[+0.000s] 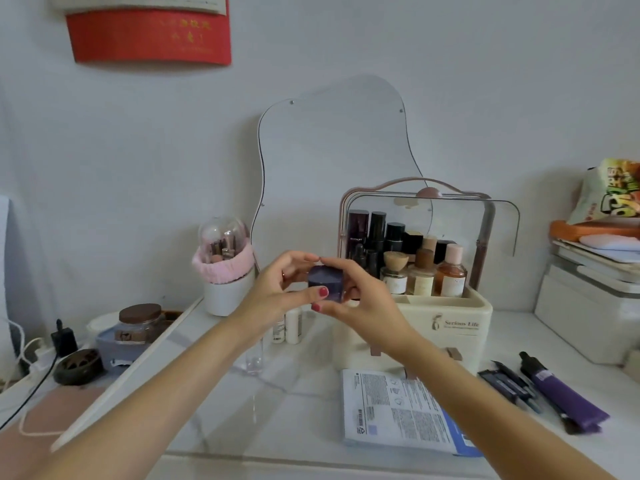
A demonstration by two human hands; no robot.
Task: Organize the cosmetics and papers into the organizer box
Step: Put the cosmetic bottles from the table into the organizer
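Observation:
A small dark purple jar (326, 283) is held in the air between both hands, just left of the organizer box. My left hand (277, 289) grips its left side and my right hand (356, 299) its right side. The cream organizer box (446, 327) stands at centre right with its clear lid (460, 216) raised; several bottles (419, 265) stand inside. A stack of printed papers (394, 410) lies in front of the box. A purple tube (561, 393) and dark pens (509, 382) lie to the right. Two small white bottles (287, 325) stand under my hands.
A wavy mirror (332, 161) leans on the wall. A brush holder with a pink band (225, 268) stands at the left, and a brown-lidded jar (140, 323) sits on a blue box. Stacked boxes and a snack bag (609, 199) fill the right edge. A clear glass (254, 358) stands near the centre.

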